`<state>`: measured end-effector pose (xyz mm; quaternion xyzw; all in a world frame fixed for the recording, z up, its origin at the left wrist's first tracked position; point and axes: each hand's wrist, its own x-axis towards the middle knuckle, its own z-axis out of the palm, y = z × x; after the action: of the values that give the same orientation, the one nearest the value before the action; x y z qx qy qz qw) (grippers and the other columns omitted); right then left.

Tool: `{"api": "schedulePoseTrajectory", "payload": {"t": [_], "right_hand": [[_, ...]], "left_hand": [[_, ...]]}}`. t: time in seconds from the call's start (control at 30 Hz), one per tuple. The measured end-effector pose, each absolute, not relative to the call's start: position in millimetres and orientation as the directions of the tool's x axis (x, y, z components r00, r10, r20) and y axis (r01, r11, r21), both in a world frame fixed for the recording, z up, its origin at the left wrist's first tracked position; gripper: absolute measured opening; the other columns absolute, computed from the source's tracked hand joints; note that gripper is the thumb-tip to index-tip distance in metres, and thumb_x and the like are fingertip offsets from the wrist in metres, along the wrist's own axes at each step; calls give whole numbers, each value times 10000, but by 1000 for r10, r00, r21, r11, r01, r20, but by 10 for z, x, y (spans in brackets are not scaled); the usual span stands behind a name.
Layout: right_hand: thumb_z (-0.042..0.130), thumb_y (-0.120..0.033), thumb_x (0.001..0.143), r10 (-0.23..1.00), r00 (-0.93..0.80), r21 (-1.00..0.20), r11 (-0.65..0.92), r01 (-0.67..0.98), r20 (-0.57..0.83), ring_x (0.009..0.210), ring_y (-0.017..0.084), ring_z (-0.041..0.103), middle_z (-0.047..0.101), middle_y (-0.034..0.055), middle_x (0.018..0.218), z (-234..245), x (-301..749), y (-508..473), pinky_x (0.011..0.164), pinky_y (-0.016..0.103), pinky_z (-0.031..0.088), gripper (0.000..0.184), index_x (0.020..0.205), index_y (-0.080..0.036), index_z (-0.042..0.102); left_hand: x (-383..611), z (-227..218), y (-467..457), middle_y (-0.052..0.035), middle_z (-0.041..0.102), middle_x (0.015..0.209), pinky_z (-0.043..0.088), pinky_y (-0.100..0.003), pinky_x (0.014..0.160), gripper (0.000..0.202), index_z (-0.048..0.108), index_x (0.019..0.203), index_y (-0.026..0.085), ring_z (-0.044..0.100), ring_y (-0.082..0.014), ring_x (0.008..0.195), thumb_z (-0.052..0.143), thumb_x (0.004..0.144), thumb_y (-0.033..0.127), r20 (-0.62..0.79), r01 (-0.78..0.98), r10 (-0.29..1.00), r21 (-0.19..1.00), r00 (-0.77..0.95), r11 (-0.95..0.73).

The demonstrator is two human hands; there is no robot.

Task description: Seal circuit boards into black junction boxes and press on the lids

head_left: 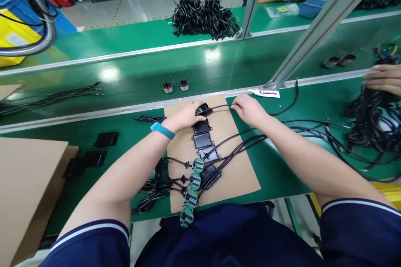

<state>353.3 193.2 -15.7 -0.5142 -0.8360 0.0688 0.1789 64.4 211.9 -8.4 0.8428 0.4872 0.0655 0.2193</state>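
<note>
My left hand [189, 116] grips a small black plastic housing [205, 110] at the far end of the cardboard sheet [228, 167]. A bit of green shows inside that housing. Between thumb and fingers, my right hand [249, 109] pinches a black cable [221, 106] that runs into the housing's right side. Toward me, several open black housings [202, 140] lie in a column. Round green circuit boards [194, 181] form a chain at the sheet's near edge, with black cables [239, 148] beside and across the housings.
Two small motor-like metal parts [168, 87] stand beyond the rail. Black covers [95, 158] and a cardboard box [28, 192] are at left. Cable bundles [203, 14] sit on the far bench. At right, another person's hand [385, 78] touches a cable heap [372, 121]. A metal post [313, 37] rises there.
</note>
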Motion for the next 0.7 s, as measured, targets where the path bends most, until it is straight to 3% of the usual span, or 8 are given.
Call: {"api": "schedulePoseTrajectory", "payload": {"t": [0.07,0.17,0.27,0.33,0.47,0.6,0.7], "right_hand": [[450,-295,1001,885,-343,-301,436,848,315,952,264,555,615,134,1008,-164,3558,1984,829,367,436,259,965,-162,669],[485,-268,970,920,-300,-260,363,895,253,977,303,556,633,161,1038,-191,3538,1959,810,408,417,227,955,-153,681],[559,-320,954,901,-367,-278,423,862,233,1075,333,546,647,171,1135,-186,3487,1720,863,441,399,222,1026,-147,679],[605,-405,950,841,-500,-362,540,760,206,1089,313,554,659,149,1155,-158,3466,1485,901,432,398,273,1068,-167,670],[649,-447,941,711,-702,-553,594,584,22,970,251,608,691,95,1015,-129,3446,1128,863,367,424,261,1006,-196,679],[575,-392,993,688,-724,-593,563,576,-48,813,205,594,651,64,846,-142,3425,1031,760,314,424,263,842,-191,654],[545,-396,1008,691,-720,-613,541,575,-66,764,190,576,631,45,800,-90,3431,1013,720,299,414,294,810,-196,633]], "left_hand": [[632,-80,2083,-181,558,1372,422,-447,1094,663,488,1426,140,531,-322,1287,717,871,420,-32,785,863,434,504,-442],[617,19,1914,-199,559,1324,421,-495,1066,647,512,1364,115,510,-350,1270,751,845,420,106,802,883,379,458,-462],[526,235,1515,-143,633,1132,451,-477,991,407,616,1148,149,573,-315,1127,696,894,457,167,749,856,421,489,-511],[424,359,1179,-77,658,970,483,-396,895,332,643,1008,182,618,-248,964,644,926,504,47,625,779,568,625,-536],[275,316,658,-42,651,995,480,-335,812,377,615,1078,217,609,-210,908,755,844,478,-219,567,637,712,739,-413],[266,53,481,18,579,863,434,-292,690,302,526,976,222,533,-165,770,761,836,349,-271,627,710,719,650,-299],[267,37,473,25,573,866,438,-291,706,282,489,953,230,531,-158,773,736,855,324,-250,617,737,738,628,-275]]}}
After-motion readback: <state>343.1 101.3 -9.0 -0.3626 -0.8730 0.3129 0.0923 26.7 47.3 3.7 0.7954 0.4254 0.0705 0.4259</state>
